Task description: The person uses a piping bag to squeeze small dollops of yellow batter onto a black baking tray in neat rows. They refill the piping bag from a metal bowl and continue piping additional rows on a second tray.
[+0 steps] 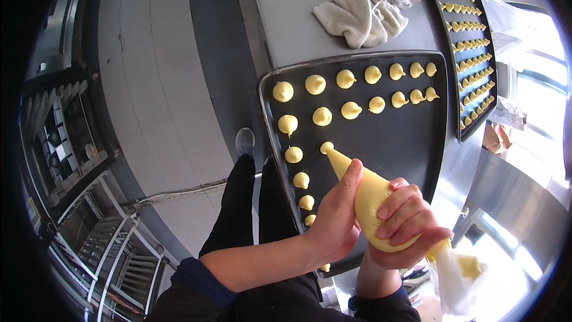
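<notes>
A piping bag [372, 197] full of pale yellow batter slants over a dark baking tray [411, 143]. Its narrow tip meets a small mound of batter [326, 147]. My right hand [408, 220] is closed around the fat part of the bag. My left hand [336, 217] grips the bag's left side, its thumb along the bag and its fingers mostly hidden beneath. The bag's loose, smeared clear end [456, 274] hangs past my right hand. Two rows of piped mounds [345, 79] run along the tray's far side, and a column of mounds [293, 154] lines its left edge.
Crumpled beige towels [366, 9] lie on the metal table [286, 21] beyond the tray. At the far right stands a second tray [465, 42] with many piped rows. Metal racks [119, 256] stand at the lower left, across the tiled floor [149, 83]. A brown paper bag [496, 139] sits at the right.
</notes>
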